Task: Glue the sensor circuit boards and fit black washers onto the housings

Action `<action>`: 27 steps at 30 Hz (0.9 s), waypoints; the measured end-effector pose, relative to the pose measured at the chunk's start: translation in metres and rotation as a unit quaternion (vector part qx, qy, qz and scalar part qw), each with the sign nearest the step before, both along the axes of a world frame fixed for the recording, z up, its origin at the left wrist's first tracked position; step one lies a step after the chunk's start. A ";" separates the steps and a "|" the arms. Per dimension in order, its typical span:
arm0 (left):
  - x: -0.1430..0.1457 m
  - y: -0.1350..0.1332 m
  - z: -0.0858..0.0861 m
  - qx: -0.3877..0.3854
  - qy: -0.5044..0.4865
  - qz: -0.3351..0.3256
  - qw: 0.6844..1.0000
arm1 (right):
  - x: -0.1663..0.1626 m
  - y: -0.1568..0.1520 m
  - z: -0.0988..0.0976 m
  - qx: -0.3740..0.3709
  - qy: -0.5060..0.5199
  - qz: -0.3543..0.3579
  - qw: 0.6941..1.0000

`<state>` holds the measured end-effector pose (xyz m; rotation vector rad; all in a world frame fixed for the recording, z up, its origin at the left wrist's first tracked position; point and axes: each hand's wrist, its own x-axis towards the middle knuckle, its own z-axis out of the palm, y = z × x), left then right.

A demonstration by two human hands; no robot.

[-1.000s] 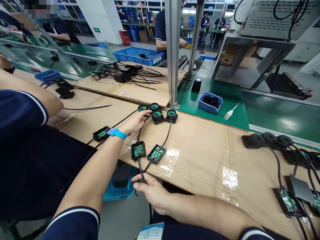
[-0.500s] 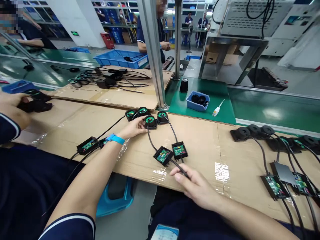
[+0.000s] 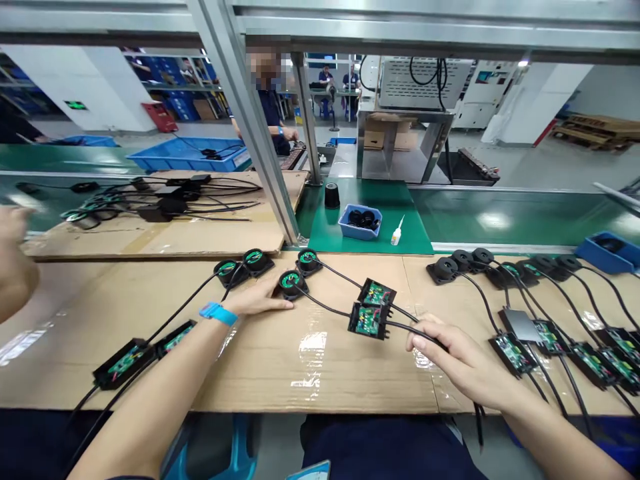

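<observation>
Centre of the frame: left hand (image 3: 257, 300), bright blue wristband (image 3: 219, 313) at the wrist, palm down on the cardboard sheet (image 3: 310, 373). Fingers straight and pressed together, tips against the rim of a round black module (image 3: 291, 282) with a green ring in its middle. Just above it, in a loose arc, three sister discs (image 3: 256, 259) of the same shape, each trailing a thin lead.

Lower right of centre: right hand (image 3: 465, 363), fingers curled in, thumb and forefinger pinching the black cables (image 3: 403, 326) low over the cardboard.

Between the two hands, on those same cables: upper box (image 3: 377, 292) and lower box (image 3: 367, 320), both rectangular, black, open-topped, green circuit boards bare inside, the two just beside each other.

Brown corrugated surface throughout, glossy under clear tape with bright glare patches. At lower left, two more open boxes (image 3: 125, 363) side by side. At right, a row of matt black round housings (image 3: 450, 267), further bare boards (image 3: 515, 353) and a flat grey lid (image 3: 523, 325).

Above centre: smooth green mat (image 3: 345, 243) with a small blue plastic tray (image 3: 350, 230) of black rings, a white glue bottle (image 3: 397, 231) and a black cylinder (image 3: 331, 195). Slanting across the upper left, a ribbed aluminium post (image 3: 250, 120). At the left edge, another person's hand (image 3: 13, 267), blurred.
</observation>
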<state>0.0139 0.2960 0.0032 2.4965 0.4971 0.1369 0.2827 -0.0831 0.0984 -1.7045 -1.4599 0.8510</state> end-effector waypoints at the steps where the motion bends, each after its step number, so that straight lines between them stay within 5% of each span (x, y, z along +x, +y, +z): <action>1: 0.002 0.000 0.000 0.000 0.003 -0.013 1.000 | 0.001 -0.006 0.000 -0.005 0.000 -0.006 1.000; 7: 0.024 0.015 -0.007 0.013 0.022 -0.064 0.998 | 0.000 -0.027 -0.004 -0.017 0.020 -0.051 0.998; 17: 0.027 0.026 -0.004 0.027 0.054 -0.061 0.996 | -0.005 -0.003 -0.002 0.022 0.055 -0.091 0.994; 22: 0.036 -0.008 -0.006 0.034 0.047 -0.036 0.998 | 0.012 -0.028 -0.004 0.022 0.045 -0.111 0.992; 27: 0.064 -0.077 -0.026 0.049 0.014 0.010 0.999 | 0.041 -0.085 -0.009 0.018 0.039 -0.216 0.976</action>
